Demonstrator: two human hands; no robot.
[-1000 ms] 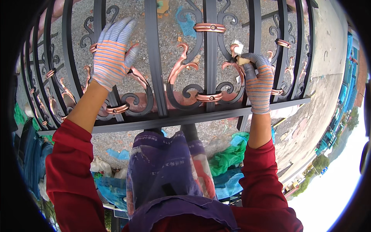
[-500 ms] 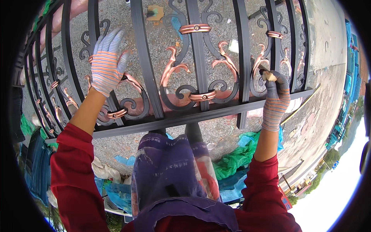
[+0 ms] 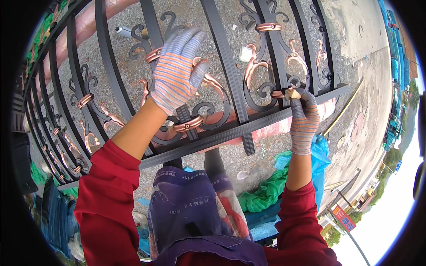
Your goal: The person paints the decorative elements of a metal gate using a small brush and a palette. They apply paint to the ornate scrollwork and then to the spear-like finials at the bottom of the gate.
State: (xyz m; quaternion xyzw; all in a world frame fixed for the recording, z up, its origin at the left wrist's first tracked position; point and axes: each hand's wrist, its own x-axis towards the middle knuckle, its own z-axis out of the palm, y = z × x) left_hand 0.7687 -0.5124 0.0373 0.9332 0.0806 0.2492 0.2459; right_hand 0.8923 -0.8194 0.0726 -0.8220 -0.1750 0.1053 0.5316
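A small tan block (image 3: 291,93) is pinched in the striped-gloved right hand (image 3: 305,116), now beside a copper-coloured band (image 3: 278,94) near the black metal fence's (image 3: 222,134) right end. The striped-gloved left hand (image 3: 175,75), thumb apart, has shifted right.

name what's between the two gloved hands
In the head view, from left: a copper-tipped scroll, a plain black bar, then a copper-banded bar near the right hand.
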